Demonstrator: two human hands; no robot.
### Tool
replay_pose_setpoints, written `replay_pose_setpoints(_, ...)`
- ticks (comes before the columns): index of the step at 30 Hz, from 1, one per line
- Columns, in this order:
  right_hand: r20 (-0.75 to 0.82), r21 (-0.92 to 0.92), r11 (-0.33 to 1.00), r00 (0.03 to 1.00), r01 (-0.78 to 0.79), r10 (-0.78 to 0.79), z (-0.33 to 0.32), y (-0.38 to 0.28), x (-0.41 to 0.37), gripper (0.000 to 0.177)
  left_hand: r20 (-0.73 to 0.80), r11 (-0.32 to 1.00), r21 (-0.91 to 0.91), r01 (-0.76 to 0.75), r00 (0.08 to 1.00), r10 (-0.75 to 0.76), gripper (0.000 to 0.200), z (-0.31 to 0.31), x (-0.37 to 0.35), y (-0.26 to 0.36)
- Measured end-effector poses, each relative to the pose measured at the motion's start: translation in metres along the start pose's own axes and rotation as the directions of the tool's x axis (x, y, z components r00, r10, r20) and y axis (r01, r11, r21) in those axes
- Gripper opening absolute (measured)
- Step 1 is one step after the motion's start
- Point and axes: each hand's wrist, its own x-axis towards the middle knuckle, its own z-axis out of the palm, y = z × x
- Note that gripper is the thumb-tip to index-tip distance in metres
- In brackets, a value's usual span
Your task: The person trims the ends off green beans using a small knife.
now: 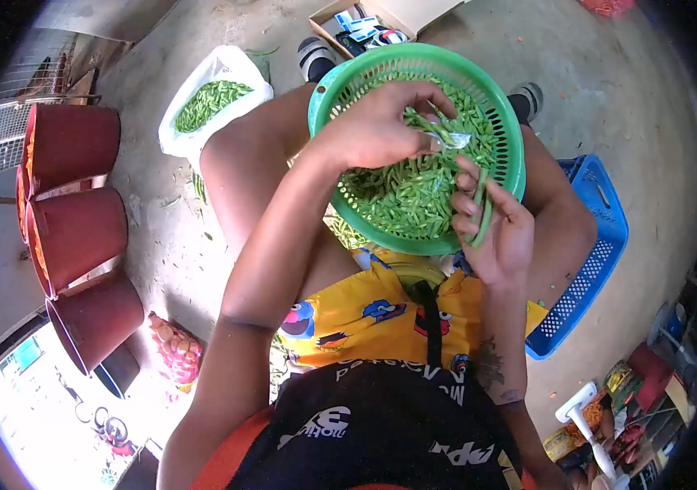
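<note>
Beans [486,222] in the curled right hand [507,245] I judged light, crisp, best held mid-length; the left hand [377,126] pinched bean pieces [432,126].

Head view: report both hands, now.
Left hand: fingers curled around green pieces; pale, shiny thing beside them, cannot tell what.
Right hand: partly closed, holding long green pods.

Hands [438,155] over green basket [512,155] of cut green beans [406,196], white bag [173,135] of beans, blue crate [607,208] beside one leg
</note>
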Motion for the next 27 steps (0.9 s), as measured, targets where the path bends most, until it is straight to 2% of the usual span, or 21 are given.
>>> replay_pose_setpoints(1, -0.043, -0.036, 0.999, 0.999, 0.004, -0.006, -0.001, 0.001, 0.000, 0.044, -0.068, 0.995, 0.069, -0.071, 0.995, 0.075, 0.042, 0.003, 0.001, -0.006)
replay_pose_setpoints(2, -0.043, -0.038, 0.999, 0.999, 0.005, -0.007, -0.004, 0.002, -0.003, 0.044, -0.132, 0.981, 0.141, -0.134, 0.980, 0.152, 0.046, 0.004, 0.001, -0.012)
replay_pose_setpoints(3, 0.016, -0.191, 0.981, 0.999, 0.030, -0.027, -0.008, 0.004, -0.007, 0.044, -0.138, 0.997, 0.006, -0.074, 0.988, 0.074, 0.047, 0.006, -0.002, -0.005)
replay_pose_setpoints(4, 0.076, -0.337, 0.939, 0.996, 0.061, -0.038, -0.011, 0.005, -0.012, 0.044, -0.138, 0.997, 0.002, -0.072, 0.988, 0.072, 0.047, 0.006, -0.002, -0.001)
replay_pose_setpoints(5, 0.083, -0.397, 0.915, 0.996, 0.075, -0.045, -0.012, 0.007, -0.015, 0.045, -0.099, 0.999, -0.026, -0.031, 0.995, 0.029, 0.046, 0.005, -0.002, 0.002)
replay_pose_setpoints(7, 0.121, -0.387, 0.920, 0.992, 0.070, -0.025, -0.020, 0.006, -0.016, 0.044, -0.059, 0.999, -0.052, 0.013, 0.998, -0.016, 0.044, 0.006, -0.003, 0.002)
replay_pose_setpoints(9, 0.165, -0.374, 0.924, 0.986, 0.075, -0.013, -0.030, 0.004, -0.012, 0.043, 0.068, 0.997, -0.078, -0.011, 0.998, 0.017, 0.037, 0.008, -0.001, -0.001)
replay_pose_setpoints(12, 0.236, -0.300, 0.952, 0.972, 0.063, 0.010, -0.036, 0.005, -0.010, 0.039, 0.090, 0.998, -0.064, -0.023, 0.996, 0.029, 0.031, 0.011, -0.001, -0.004)
replay_pose_setpoints(14, 0.151, -0.392, 0.914, 0.987, 0.110, -0.054, -0.029, 0.008, -0.012, 0.036, 0.115, 0.997, -0.070, 0.023, 0.993, -0.014, 0.029, 0.018, -0.003, 0.000)
replay_pose_setpoints(16, 0.160, -0.434, 0.890, 0.984, 0.142, -0.079, -0.025, 0.012, -0.014, 0.035, 0.139, 0.995, -0.073, 0.069, 0.989, -0.058, 0.027, 0.022, -0.001, 0.000)
replay_pose_setpoints(18, 0.169, -0.473, 0.864, 0.980, 0.173, -0.104, -0.023, 0.016, -0.016, 0.034, 0.209, 0.999, 0.011, -0.040, 0.977, 0.037, 0.024, 0.025, 0.002, -0.007)
replay_pose_setpoints(20, 0.153, -0.450, 0.873, 0.980, 0.187, -0.131, -0.022, 0.017, -0.020, 0.032, 0.187, 0.997, 0.036, -0.068, 0.981, 0.060, 0.022, 0.024, 0.002, -0.006)
replay_pose_setpoints(21, 0.154, -0.450, 0.873, 0.979, 0.188, -0.131, -0.023, 0.015, -0.023, 0.032, 0.160, 0.999, -0.035, -0.021, 0.987, 0.026, 0.023, 0.021, 0.000, -0.002)
replay_pose_setpoints(22, 0.144, -0.441, 0.888, 0.987, 0.128, -0.070, -0.027, 0.010, -0.028, 0.031, 0.135, 0.994, -0.105, 0.024, 0.991, -0.010, 0.024, 0.017, -0.002, 0.000)
replay_pose_setpoints(23, 0.134, -0.432, 0.899, 0.991, 0.065, -0.007, -0.029, 0.007, -0.031, 0.030, 0.128, 0.994, -0.103, 0.032, 0.992, -0.018, 0.027, 0.013, -0.002, 0.002)
replay_pose_setpoints(27, 0.113, -0.434, 0.896, 0.992, 0.098, -0.054, -0.038, 0.011, -0.033, 0.028, 0.167, 0.996, -0.090, 0.028, 0.986, -0.012, 0.026, 0.019, -0.001, 0.000)
